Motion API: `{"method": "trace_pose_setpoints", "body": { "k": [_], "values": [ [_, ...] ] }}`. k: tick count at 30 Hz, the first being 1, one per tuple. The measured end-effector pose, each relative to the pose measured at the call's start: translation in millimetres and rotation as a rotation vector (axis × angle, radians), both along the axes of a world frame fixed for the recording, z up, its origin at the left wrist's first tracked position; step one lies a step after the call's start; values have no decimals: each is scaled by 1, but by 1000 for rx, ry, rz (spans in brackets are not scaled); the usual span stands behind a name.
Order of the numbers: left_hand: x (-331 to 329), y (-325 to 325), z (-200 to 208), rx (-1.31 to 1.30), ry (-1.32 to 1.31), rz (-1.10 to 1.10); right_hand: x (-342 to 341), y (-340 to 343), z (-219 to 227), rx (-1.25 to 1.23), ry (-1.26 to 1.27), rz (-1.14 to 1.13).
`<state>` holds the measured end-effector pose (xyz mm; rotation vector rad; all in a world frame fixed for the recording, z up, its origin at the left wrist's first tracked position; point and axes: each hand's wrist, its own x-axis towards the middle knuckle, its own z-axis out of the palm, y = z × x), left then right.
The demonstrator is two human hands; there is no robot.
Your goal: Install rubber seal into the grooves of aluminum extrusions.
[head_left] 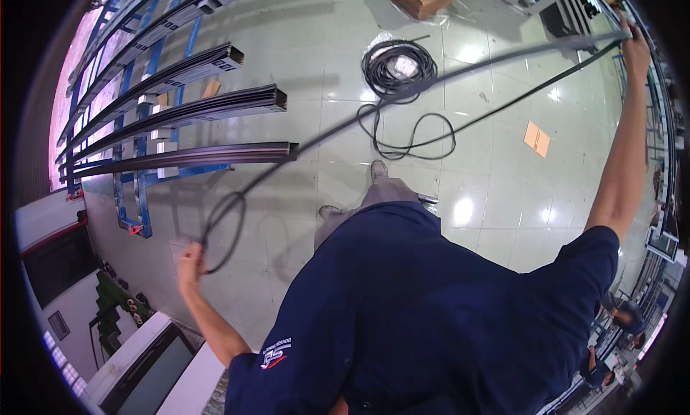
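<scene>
A long black flexible cord (323, 136) is stretched across in front of me, from low left to far upper right. My left hand (190, 265) is closed on it at the left, where the cord makes a narrow loop. With the arm reaching far out to the right, my right hand (634, 47) grips the other end of the span. From there a second length of the cord runs back down to loose loops on the floor. Beside those loops lies a round coil (371, 71) of the same black cord, with clear plastic inside it. The fingers of my right hand are small and partly blurred.
Long dark profiles (215, 99) rest on a blue rack (141, 199) at the left, their ends pointing toward me. A stack of cardboard (420, 2) stands far ahead, and a flat cardboard piece (536, 139) lies on the tiled floor. Other people (624, 316) are at lower right.
</scene>
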<state>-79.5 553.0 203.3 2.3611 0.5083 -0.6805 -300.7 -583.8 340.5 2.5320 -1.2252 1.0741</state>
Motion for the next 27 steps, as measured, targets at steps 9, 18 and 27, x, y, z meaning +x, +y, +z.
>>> {"method": "trace_pose_setpoints", "body": {
  "k": [9, 18, 27],
  "values": [
    [-157, -112, -186, -105, 676, -123, -105, 55, -82, -126, 33, 295],
    [-116, -222, -251, -164, 793, -200, -271, 69, -240, 404, 686, -114],
    [-134, -420, -332, 109, 300, -963, -355, 120, -451, 819, 1032, -221]
  ]
}}
